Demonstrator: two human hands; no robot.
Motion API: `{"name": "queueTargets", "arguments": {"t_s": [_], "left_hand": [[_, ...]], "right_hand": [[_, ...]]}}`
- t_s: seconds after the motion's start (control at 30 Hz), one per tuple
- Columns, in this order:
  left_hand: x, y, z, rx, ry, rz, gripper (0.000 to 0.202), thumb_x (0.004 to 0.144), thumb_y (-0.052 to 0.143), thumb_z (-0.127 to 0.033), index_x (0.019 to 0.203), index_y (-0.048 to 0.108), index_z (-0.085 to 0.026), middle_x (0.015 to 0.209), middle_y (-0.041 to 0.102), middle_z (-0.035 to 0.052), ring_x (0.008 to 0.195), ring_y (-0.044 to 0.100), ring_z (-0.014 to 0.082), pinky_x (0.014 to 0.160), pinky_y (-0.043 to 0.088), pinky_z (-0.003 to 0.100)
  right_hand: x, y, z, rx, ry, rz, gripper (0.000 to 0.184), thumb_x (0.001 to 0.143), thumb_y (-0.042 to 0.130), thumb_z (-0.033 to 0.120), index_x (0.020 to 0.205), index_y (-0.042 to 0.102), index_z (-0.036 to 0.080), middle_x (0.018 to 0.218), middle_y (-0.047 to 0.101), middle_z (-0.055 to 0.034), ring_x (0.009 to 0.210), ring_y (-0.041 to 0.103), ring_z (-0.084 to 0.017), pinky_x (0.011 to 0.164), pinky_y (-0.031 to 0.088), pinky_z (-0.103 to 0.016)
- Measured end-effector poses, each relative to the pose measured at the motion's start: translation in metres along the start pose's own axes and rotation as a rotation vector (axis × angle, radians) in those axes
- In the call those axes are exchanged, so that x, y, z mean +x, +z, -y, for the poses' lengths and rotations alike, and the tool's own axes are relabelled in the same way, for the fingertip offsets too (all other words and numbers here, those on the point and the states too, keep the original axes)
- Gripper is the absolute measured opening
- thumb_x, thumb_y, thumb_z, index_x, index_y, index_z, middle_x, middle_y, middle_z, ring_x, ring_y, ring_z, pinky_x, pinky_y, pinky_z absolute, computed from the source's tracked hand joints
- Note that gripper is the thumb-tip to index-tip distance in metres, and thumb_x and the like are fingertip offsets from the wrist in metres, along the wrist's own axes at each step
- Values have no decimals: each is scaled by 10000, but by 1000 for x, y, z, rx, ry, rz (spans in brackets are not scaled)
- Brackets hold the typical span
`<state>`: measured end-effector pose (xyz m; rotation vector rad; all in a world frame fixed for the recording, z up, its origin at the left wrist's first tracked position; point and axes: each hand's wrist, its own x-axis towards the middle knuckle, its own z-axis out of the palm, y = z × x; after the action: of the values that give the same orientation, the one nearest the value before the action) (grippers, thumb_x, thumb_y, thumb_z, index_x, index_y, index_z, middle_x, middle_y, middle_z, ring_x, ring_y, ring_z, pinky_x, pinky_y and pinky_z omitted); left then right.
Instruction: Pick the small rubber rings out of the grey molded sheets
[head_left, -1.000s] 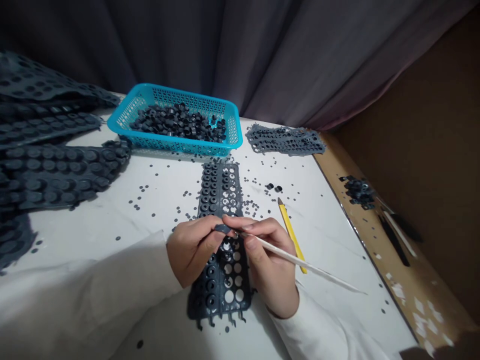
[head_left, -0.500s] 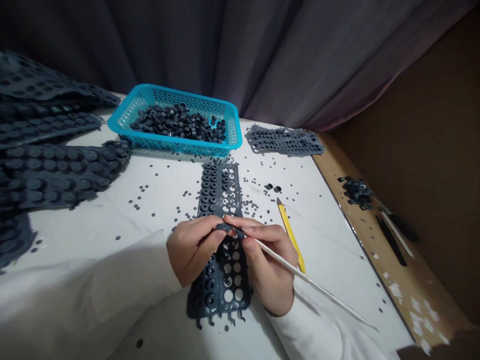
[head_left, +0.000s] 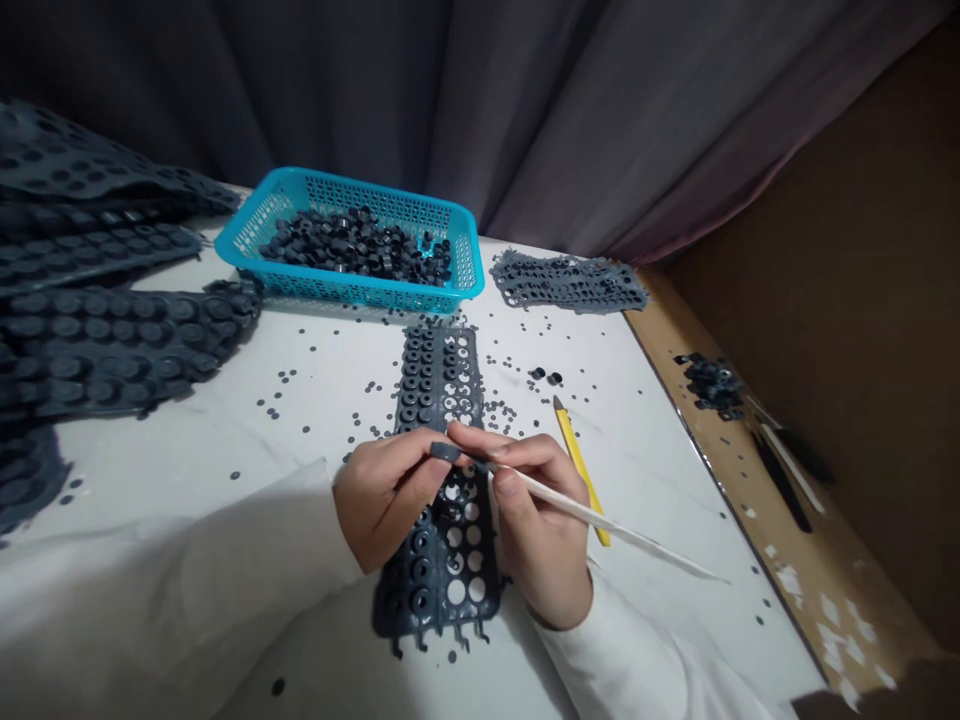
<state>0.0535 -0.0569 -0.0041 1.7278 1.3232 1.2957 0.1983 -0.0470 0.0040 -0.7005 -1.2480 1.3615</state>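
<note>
My left hand (head_left: 391,497) pinches a small dark rubber ring (head_left: 445,452) between thumb and fingers. In my right hand (head_left: 546,545) is a thin tool with a long white handle (head_left: 607,522), gripped like a pen. Its dark tip is at the ring, partly hidden by the fingers. Below both hands a dark moulded rubber sheet (head_left: 437,600) lies lengthwise on the table. Round ring parts stand in its left columns, while many holes in its right columns show the white surface.
A blue basket (head_left: 360,290) of small dark rings stands behind. Folded rubber sheets (head_left: 112,345) lie left, a perforated sheet (head_left: 570,282) back right. Near my right hand are a yellow pen-like tool (head_left: 574,455) and two loose rings (head_left: 547,376). Small dark discs litter the white table (head_left: 300,500).
The white handle's rear end has swung upward and slightly left as my right hand turned. The ring between my left fingers now shows more of its side.
</note>
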Motion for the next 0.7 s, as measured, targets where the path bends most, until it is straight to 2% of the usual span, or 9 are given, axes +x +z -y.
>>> {"name": "queueTargets", "arguments": {"t_s": [0.17,0.27,0.53,0.7], "left_hand": [[1,0,-4,1,1,2,238,885,406,-193,691,542,-193,585,573,-35,468,458,92,570,430,209],[1,1,-5,11,-18,-3,235,884,398,-197,712,559,-193,608,595,-21,501,491,104,580,439,218],[1,0,-1,30,-17,6,235,891,415,-225,766,612,-194,501,486,-44,487,486,110,520,405,210],[2,0,0,18,-23,3,232,890,414,-214,773,613,-190,500,479,-48,475,462,103,524,402,207]], "right_hand": [[1,0,2,-49,-9,7,27,874,593,216,893,607,230,1069,714,-42,1044,653,-188,916,524,-415],[1,0,3,-63,-8,9,32,871,594,209,888,608,233,1066,715,-43,1047,651,-188,909,527,-413],[0,0,0,-43,-12,-9,72,872,594,196,918,619,245,1096,704,-30,1072,640,-176,909,533,-379],[1,1,0,-56,12,-6,47,875,591,201,893,615,237,1089,709,-33,1045,654,-170,892,541,-367]]}}
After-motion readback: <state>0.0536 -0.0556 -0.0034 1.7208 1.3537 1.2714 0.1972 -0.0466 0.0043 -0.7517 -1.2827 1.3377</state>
